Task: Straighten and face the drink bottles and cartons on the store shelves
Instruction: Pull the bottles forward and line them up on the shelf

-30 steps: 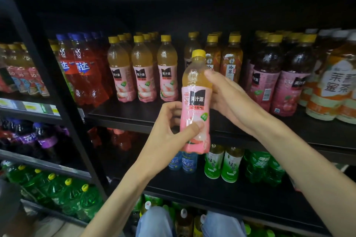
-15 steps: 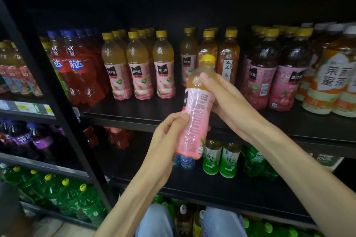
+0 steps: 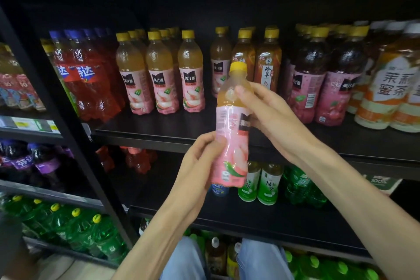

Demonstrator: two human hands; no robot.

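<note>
In front of the middle shelf: a peach bottle [image 3: 231, 125] hangs in mid-air, off the board, held between two hands.
Left hand: the left hand [image 3: 200, 166] grips the lower label from the near left, fingers curled round it; it seems to serve as the pivot and carry the weight.
Right hand: the right hand [image 3: 268, 116] closes on the shoulder just under the yellow cap, thumb across the front; a high grip like this suits twisting the bottle about its axis.
Bottle pose: nearly upright, cap tipped slightly right and far; the label's dark logo panel sits toward the right side, so the front is not yet square to the viewer.
Peach row: three matching bottles [image 3: 162, 75] stand at the shelf's front left, logos forward, which shows the facing to match.
Gap: right of that row is an open slot with one peach bottle set back [image 3: 219, 61]; this is probably where the held one belongs.
Shelf: the middle shelf [image 3: 159, 134] edge lies just behind the hands.
Neighbours: tea bottles [image 3: 267, 59] stand right of the gap, close enough to be knocked on the way in.
Step, as judged: turning the label forward before setting the bottle down.
</note>
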